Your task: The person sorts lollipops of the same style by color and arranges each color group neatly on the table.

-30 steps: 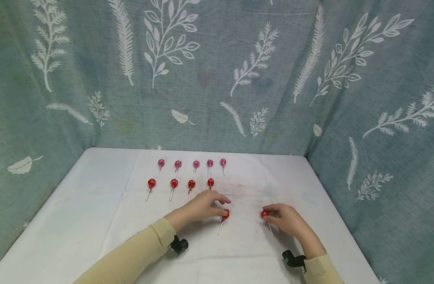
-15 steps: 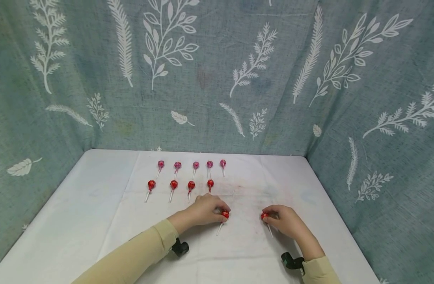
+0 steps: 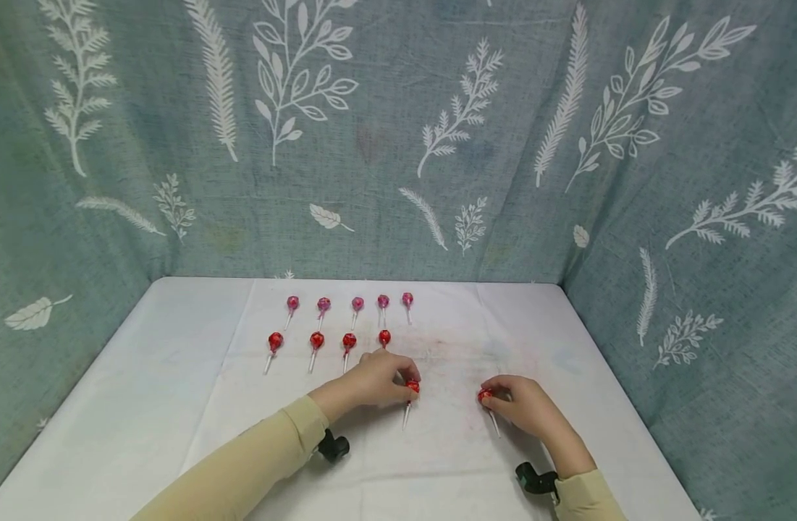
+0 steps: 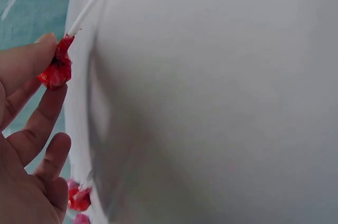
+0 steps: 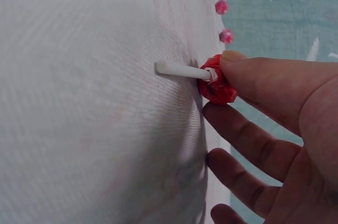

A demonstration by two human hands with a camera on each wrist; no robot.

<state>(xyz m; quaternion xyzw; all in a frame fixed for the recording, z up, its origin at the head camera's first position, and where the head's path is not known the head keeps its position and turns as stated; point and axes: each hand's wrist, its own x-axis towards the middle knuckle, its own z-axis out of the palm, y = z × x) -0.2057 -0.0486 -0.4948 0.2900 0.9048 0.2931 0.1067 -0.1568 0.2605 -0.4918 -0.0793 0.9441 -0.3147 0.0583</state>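
Note:
My left hand (image 3: 378, 380) pinches the head of a red-wrapped lollipop (image 4: 56, 73) between thumb and fingers; its white stick points toward me in the head view. To the right, my right hand (image 3: 525, 404) holds a second red lollipop (image 5: 216, 84) by its head, thumb on one side and fingers on the other. That stick's end lies at or close to the white cloth. Just beyond the left hand is a row of red lollipops (image 3: 316, 340), the rightmost one partly hidden by that hand. Behind it runs a row of pink lollipops (image 3: 357, 304).
A white cloth (image 3: 196, 405) covers the table. A green-blue curtain with white leaf prints (image 3: 385, 145) hangs behind the table and along both sides. Small black cameras sit at the left wrist (image 3: 334, 446) and right wrist (image 3: 535, 478).
The left fingers have closed onto the red lollipop's head, and its stick has swung a little more upright in the head view. The right hand has stayed almost still on its lollipop.

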